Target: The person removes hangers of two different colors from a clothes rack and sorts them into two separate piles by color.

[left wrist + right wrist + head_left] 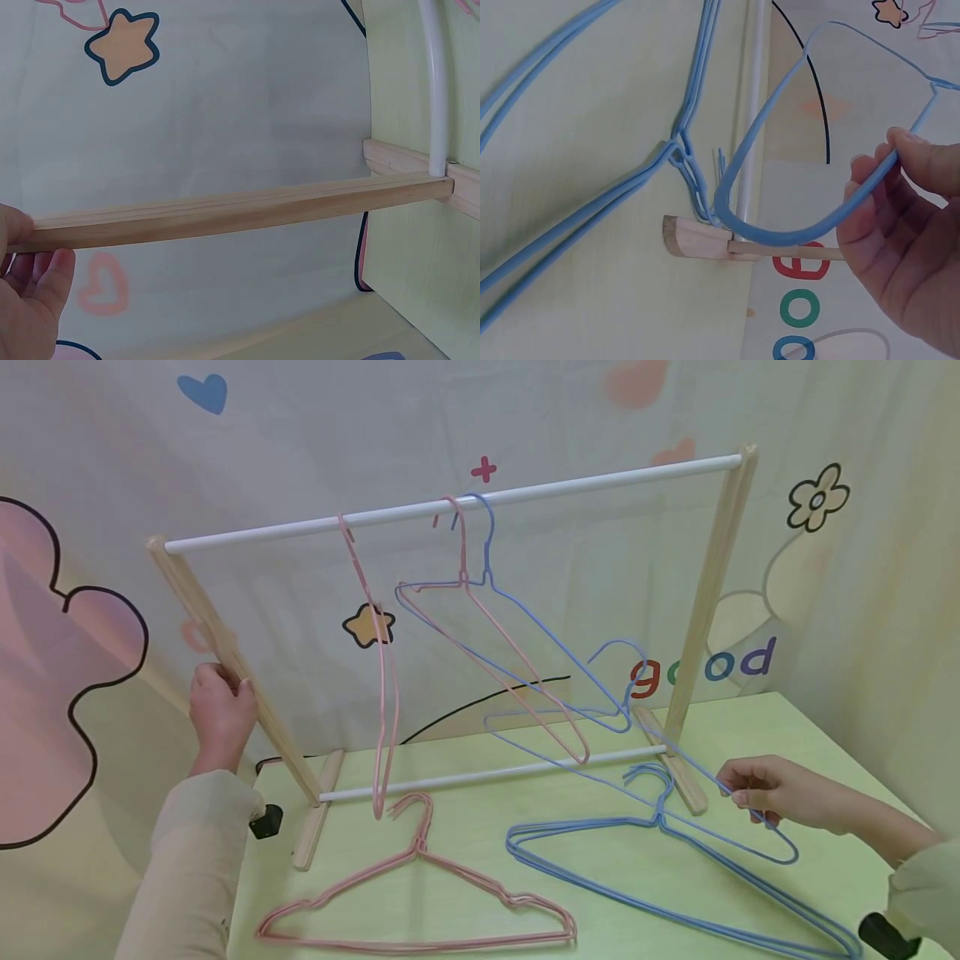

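The left hand [220, 708] closes its grip round the smooth pale wooden rack post [232, 657]. The right hand [772, 789] pinches a thin blue coated-wire hanger [637, 752], lifted above the light green tabletop [750, 727]. The backdrop reads "good" [705, 667].

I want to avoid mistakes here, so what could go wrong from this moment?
1. The right hand pinches a blue wire hanger whose frame lies close to the pink and blue hangers on the white top rod; they may tangle.
2. The light wooden rack is steadied only by the left hand on one post, so a snag could tip it.
3. The held hanger's lower wire could catch the white lower rod.
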Action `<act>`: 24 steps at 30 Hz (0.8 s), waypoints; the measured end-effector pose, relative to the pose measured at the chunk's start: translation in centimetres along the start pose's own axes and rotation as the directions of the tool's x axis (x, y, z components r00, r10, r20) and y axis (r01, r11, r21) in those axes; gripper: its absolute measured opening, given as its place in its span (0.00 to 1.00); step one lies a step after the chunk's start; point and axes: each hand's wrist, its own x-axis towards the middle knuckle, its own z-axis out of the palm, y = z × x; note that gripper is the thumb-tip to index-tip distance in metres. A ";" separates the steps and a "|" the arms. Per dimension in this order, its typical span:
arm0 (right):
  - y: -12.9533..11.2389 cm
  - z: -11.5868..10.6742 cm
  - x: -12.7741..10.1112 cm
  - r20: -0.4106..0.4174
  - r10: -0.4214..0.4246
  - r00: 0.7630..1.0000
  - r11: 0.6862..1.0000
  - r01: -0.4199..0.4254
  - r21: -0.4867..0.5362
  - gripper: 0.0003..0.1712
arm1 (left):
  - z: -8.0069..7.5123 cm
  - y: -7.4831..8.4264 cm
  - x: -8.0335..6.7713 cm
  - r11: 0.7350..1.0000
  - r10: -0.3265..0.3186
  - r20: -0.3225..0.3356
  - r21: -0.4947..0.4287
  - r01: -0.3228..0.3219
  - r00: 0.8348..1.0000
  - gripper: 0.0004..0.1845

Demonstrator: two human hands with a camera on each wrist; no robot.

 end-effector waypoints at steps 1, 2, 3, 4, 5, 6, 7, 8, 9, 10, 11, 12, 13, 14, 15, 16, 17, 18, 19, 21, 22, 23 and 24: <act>0.2 0.1 0.0 0.007 -0.001 1.000 1.000 0.001 0.009 0.03 | 0.0 0.0 0.0 1.000 0.001 0.000 0.000 -0.001 1.000 0.16; 0.3 0.3 -0.1 0.013 -0.001 1.000 1.000 0.000 0.018 0.03 | 0.0 0.1 0.0 1.000 0.002 -0.001 0.000 -0.002 1.000 0.16; 0.4 0.4 -0.2 0.021 -0.002 1.000 1.000 0.002 0.029 0.03 | 0.0 0.1 -0.1 1.000 0.004 -0.006 0.000 -0.004 1.000 0.16; 0.6 0.5 -0.2 0.029 0.001 1.000 0.999 -0.002 0.035 0.03 | 0.0 0.2 -0.1 1.000 0.004 -0.008 -0.001 -0.004 1.000 0.16; 0.7 0.5 -0.3 0.037 0.003 0.999 0.999 -0.005 0.045 0.03 | -0.1 0.2 -0.1 1.000 0.006 -0.011 -0.001 -0.006 1.000 0.16; 0.8 0.6 -0.4 0.048 0.006 0.999 0.998 -0.009 0.058 0.03 | -0.1 0.3 -0.1 1.000 0.008 -0.013 0.000 -0.008 1.000 0.16; 0.9 0.7 -0.5 0.059 0.013 0.998 0.997 -0.017 0.069 0.03 | -0.1 0.3 -0.2 1.000 0.008 -0.017 -0.001 -0.008 1.000 0.16; 1.0 0.8 -0.6 0.071 0.021 0.997 0.997 -0.027 0.079 0.03 | -0.1 0.3 -0.2 1.000 0.008 -0.017 -0.002 -0.008 1.000 0.16; 1.1 0.9 -0.6 0.084 0.029 0.996 0.995 -0.036 0.088 0.04 | -0.1 0.4 -0.2 1.000 0.008 -0.018 -0.001 -0.008 1.000 0.16; 1.3 1.0 -0.7 0.096 0.036 0.995 0.994 -0.045 0.098 0.04 | -0.1 0.4 -0.2 1.000 0.007 -0.017 0.000 -0.007 1.000 0.16; 1.4 1.1 -0.8 0.111 0.038 0.993 0.992 -0.050 0.112 0.04 | -0.1 0.4 -0.2 1.000 0.005 -0.015 -0.001 -0.005 1.000 0.16; 1.5 1.2 -0.9 0.122 0.042 0.992 0.991 -0.057 0.123 0.04 | -0.1 0.4 -0.1 1.000 0.002 -0.012 0.000 -0.002 1.000 0.16; 1.6 1.3 -0.9 0.132 0.047 0.990 0.989 -0.065 0.133 0.05 | -0.1 0.4 -0.1 1.000 0.001 -0.009 0.000 -0.001 1.000 0.17; 1.7 1.4 -1.0 0.143 0.045 0.989 0.987 -0.066 0.144 0.05 | -0.1 0.4 -0.1 1.000 0.000 -0.005 0.000 0.000 1.000 0.17; 1.9 1.5 -1.0 0.153 0.045 0.987 0.985 -0.069 0.156 0.05 | -0.1 0.3 -0.1 1.000 -0.002 -0.001 0.001 0.002 1.000 0.17; 2.0 1.6 -1.1 0.163 0.046 0.986 0.983 -0.074 0.168 0.06 | -0.1 0.3 -0.1 1.000 -0.004 0.002 0.000 0.004 1.000 0.17; 2.2 1.7 -1.1 0.172 0.047 0.984 0.981 -0.077 0.178 0.06 | -0.1 0.3 0.0 1.000 -0.006 0.006 0.001 0.006 1.000 0.17; 2.3 1.8 -1.2 0.178 0.048 0.983 0.979 -0.082 0.188 0.06 | -0.1 0.3 0.0 1.000 -0.007 0.008 0.002 0.007 1.000 0.18; 2.4 1.9 -1.2 0.186 0.048 0.981 0.976 -0.086 0.201 0.07 | -0.1 0.3 0.0 1.000 -0.008 0.007 0.000 0.008 1.000 0.17; 2.7 2.0 -1.3 0.207 0.052 0.977 0.969 -0.100 0.227 0.07 | -0.1 0.3 -0.1 1.000 -0.008 0.002 -0.001 0.008 1.000 0.17; 2.9 2.0 -1.4 0.217 0.054 0.975 0.965 -0.107 0.241 0.07 | -0.1 0.3 -0.1 1.000 -0.006 -0.001 -0.002 0.006 1.000 0.17; 3.1 2.1 -1.5 0.227 0.054 0.972 0.960 -0.114 0.256 0.07 | -0.1 0.3 -0.2 1.000 -0.003 -0.003 -0.002 0.003 1.000 0.17; 3.3 2.1 -1.6 0.240 0.050 0.970 0.955 -0.117 0.273 0.07 | -0.1 0.3 -0.2 1.000 0.000 -0.007 -0.005 0.000 1.000 0.16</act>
